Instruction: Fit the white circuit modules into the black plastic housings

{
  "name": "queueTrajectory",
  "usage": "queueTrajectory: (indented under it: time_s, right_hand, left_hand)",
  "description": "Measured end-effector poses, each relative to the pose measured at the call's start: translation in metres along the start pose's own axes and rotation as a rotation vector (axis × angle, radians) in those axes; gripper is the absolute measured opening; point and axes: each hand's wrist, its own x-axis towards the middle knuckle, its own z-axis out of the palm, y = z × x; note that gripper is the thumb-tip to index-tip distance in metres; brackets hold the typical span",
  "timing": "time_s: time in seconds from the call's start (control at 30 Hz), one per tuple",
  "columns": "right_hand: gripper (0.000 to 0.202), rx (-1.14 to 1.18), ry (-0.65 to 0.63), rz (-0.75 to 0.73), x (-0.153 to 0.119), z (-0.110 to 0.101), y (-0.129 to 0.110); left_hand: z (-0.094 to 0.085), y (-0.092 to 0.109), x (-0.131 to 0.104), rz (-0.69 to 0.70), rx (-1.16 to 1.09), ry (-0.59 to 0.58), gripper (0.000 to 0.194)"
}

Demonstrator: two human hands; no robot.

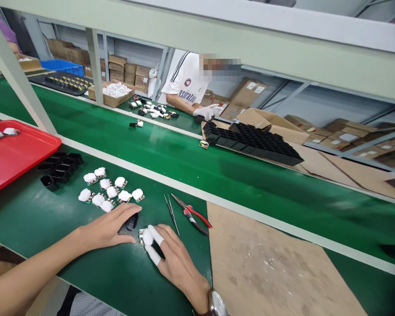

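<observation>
My left hand [110, 226] lies stretched out low over the green work surface, thumb apart from the fingers. Between them is a small black plastic case [132, 221]; I cannot tell whether the fingers touch it. White finger cots cover the thumb and index finger of my right hand [176, 254]. Those two fingers pinch a small circuit board with a white lump on top [148, 237], just right of my left thumb. Beyond my left hand lies a group of similar white-topped boards [112, 192].
Tweezers [171, 215] and red-handled pliers [191, 213] lie beyond my right hand, near a cardboard sheet [266, 263]. At left are black cases [61, 169] and a red tray [23, 151]. Across the green conveyor belt [151, 147], a gloved co-worker [191, 87] works beside rows of black cases [253, 142].
</observation>
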Motion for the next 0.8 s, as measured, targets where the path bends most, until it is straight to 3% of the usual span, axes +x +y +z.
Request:
queueTrajectory:
  time_s: [0.1, 0.17, 0.4, 0.8]
  right_hand:
    - [0.051, 0.112, 0.192, 0.06, 0.007, -0.002, -0.004]
    - [0.051, 0.12, 0.236, 0.064, 0.013, -0.004, -0.011]
    - [0.051, -0.033, 0.216, -0.041, 0.031, -0.005, -0.022]
    - [0.046, -0.135, 0.086, -0.105, 0.032, -0.002, -0.02]
  left_hand:
    - [0.007, 0.003, -0.005, -0.07, -0.054, 0.0, 0.075]
    - [0.011, 0.004, -0.006, -0.09, -0.1, 0.007, 0.073]
    - [0.014, 0.003, -0.007, -0.02, -0.118, 0.067, 0.079]
    - [0.011, 0.006, -0.007, 0.067, -0.071, 0.063, 0.085]
